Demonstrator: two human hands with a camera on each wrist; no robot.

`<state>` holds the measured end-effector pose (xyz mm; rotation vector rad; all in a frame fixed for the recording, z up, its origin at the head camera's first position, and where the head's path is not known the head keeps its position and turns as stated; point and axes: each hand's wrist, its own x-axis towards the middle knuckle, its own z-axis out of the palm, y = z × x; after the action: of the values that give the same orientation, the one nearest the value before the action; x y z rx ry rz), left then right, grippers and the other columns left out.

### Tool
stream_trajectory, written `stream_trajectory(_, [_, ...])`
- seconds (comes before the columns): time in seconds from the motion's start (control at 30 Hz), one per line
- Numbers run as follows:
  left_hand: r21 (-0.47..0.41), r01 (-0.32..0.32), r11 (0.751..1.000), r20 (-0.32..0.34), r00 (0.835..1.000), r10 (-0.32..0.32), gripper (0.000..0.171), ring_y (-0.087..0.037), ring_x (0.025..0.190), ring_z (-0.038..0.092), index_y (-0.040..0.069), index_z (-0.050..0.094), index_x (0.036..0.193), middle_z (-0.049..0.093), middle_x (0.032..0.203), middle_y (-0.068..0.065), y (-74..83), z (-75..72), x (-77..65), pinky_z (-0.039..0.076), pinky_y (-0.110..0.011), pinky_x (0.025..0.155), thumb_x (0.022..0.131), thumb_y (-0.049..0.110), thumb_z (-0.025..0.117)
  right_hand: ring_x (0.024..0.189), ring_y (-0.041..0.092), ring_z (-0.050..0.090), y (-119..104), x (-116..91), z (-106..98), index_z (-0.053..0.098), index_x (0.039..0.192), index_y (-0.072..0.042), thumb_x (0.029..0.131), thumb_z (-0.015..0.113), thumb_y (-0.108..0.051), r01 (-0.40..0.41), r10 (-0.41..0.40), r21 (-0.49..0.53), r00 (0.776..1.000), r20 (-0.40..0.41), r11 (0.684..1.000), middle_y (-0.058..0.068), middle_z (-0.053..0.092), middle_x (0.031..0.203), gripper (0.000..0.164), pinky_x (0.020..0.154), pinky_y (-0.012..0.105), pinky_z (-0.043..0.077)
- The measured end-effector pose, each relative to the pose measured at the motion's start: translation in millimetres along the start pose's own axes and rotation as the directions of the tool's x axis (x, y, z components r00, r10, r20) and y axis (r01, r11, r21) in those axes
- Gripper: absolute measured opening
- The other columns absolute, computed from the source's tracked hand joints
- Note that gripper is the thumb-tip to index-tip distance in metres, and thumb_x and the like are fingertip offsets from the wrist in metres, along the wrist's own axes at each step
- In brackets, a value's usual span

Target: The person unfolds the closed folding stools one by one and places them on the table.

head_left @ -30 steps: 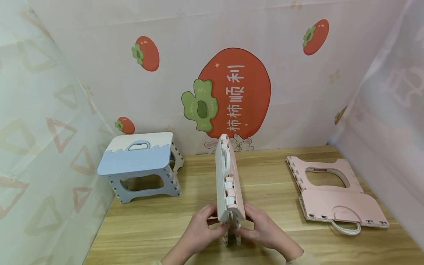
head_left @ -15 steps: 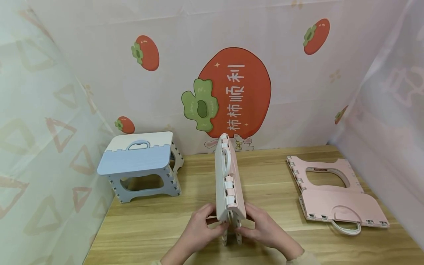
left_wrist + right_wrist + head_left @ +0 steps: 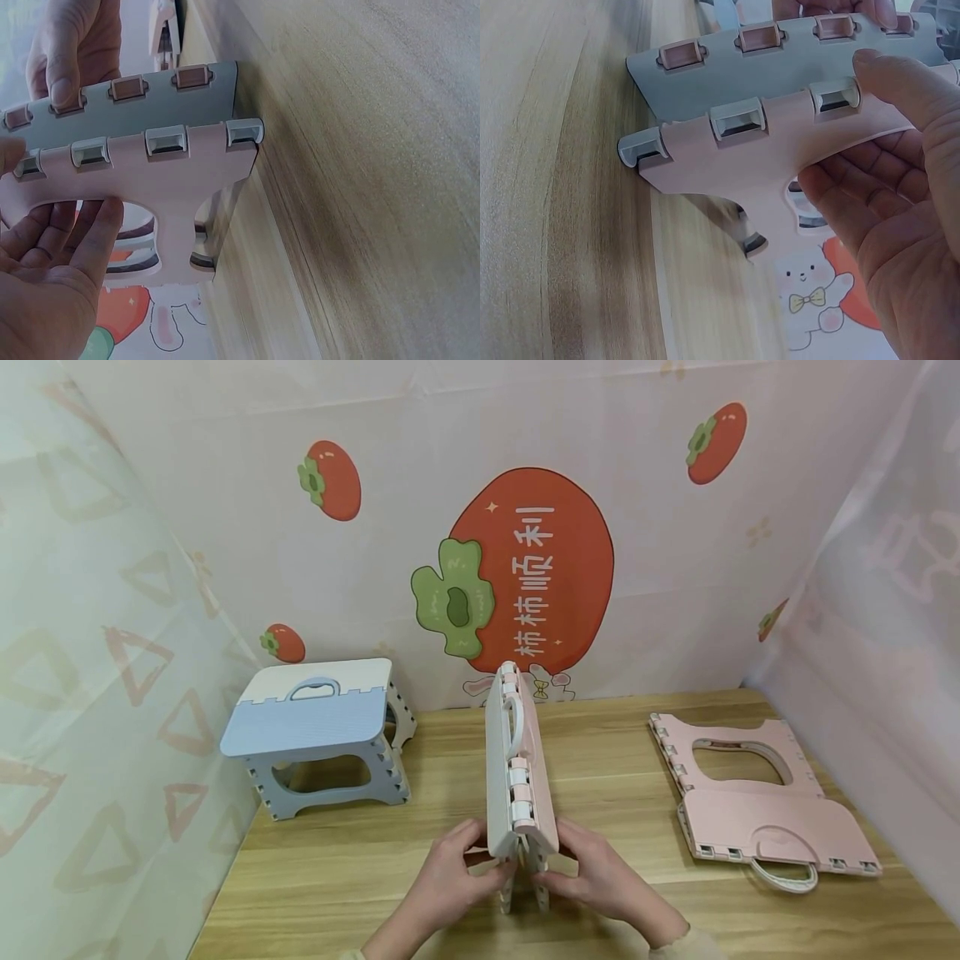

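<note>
A pink-and-white folding stool (image 3: 534,785) stands half folded in the middle of the wooden table, its two top halves hanging steeply from the hinge line. A white carry handle (image 3: 513,727) sits along that ridge. My left hand (image 3: 450,877) grips the left leg panel and my right hand (image 3: 600,877) the right one, both at the near end. In the right wrist view, my thumb lies on the edge of a pink leg panel (image 3: 742,165) while the fingers reach into its cut-out. Similarly, in the left wrist view, fingers bend into the opening of a pink panel (image 3: 187,172).
An unfolded blue-and-white stool (image 3: 300,727) stands at the left back of the wooden table (image 3: 322,877). To the right lies a flat-folded pink stool (image 3: 765,818), its white handle pointing toward the near side. A cloth backdrop (image 3: 645,635) with persimmon prints rises behind.
The two leg panels of the middle stool have spread slightly farther apart at the near end, and its top halves have opened a little. Both hands keep their grip. The other stools have not moved.
</note>
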<state>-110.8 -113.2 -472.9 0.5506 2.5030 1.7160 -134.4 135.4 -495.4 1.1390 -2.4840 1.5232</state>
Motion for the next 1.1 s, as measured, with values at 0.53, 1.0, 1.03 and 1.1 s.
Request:
stream_trajectory(0.53, [-0.004,-0.008,1.0,-0.021,1.0,0.008,0.03,-0.024,0.107,0.068,0.012,0.069,0.116,0.065,0.112,-0.001,-4.5,-2.7,1.1,0.058,-0.028,0.092,0.09,0.02,0.079,0.124,0.02,0.061,2.8,-0.6,-1.4,0.055,0.142,-0.012,0.093,0.078,-0.024,-0.025,0.025,-0.011,1.0,-0.009,1.0,0.005,0.062,0.134,0.056,0.1,0.038,0.056])
stream_trajectory(1.0, [-0.01,-0.005,1.0,-0.028,1.0,0.005,0.028,-0.025,0.107,0.067,0.012,0.069,0.115,0.065,0.112,-0.003,-7.7,-5.8,3.0,0.059,-0.031,0.093,0.089,0.018,0.08,0.119,0.021,0.064,4.9,-0.4,-4.5,0.056,0.14,-0.006,0.094,0.076,-0.021,-0.008,0.008,-0.028,1.0,-0.016,1.0,0.011,0.064,0.13,0.053,0.096,0.036,0.058])
stream_trajectory(1.03, [-0.013,-0.006,1.0,-0.027,1.0,0.005,0.028,-0.025,0.108,0.067,0.012,0.069,0.115,0.065,0.112,-0.003,-7.8,-6.1,3.2,0.059,-0.031,0.093,0.089,0.018,0.08,0.119,0.021,0.064,4.8,-0.4,-4.7,0.055,0.14,-0.006,0.094,0.076,-0.021,-0.008,0.008,-0.027,1.0,-0.016,1.0,0.011,0.064,0.13,0.052,0.096,0.036,0.058])
stream_trajectory(1.1, [-0.014,-0.007,1.0,-0.022,1.0,0.006,0.029,-0.024,0.108,0.067,0.012,0.069,0.116,0.065,0.113,-0.003,-7.8,-6.8,3.4,0.059,-0.032,0.093,0.09,0.019,0.079,0.119,0.02,0.063,4.4,-0.2,-5.0,0.056,0.14,-0.006,0.095,0.076,-0.022,-0.008,0.007,-0.023,1.0,-0.018,1.0,0.012,0.064,0.13,0.052,0.096,0.036,0.058])
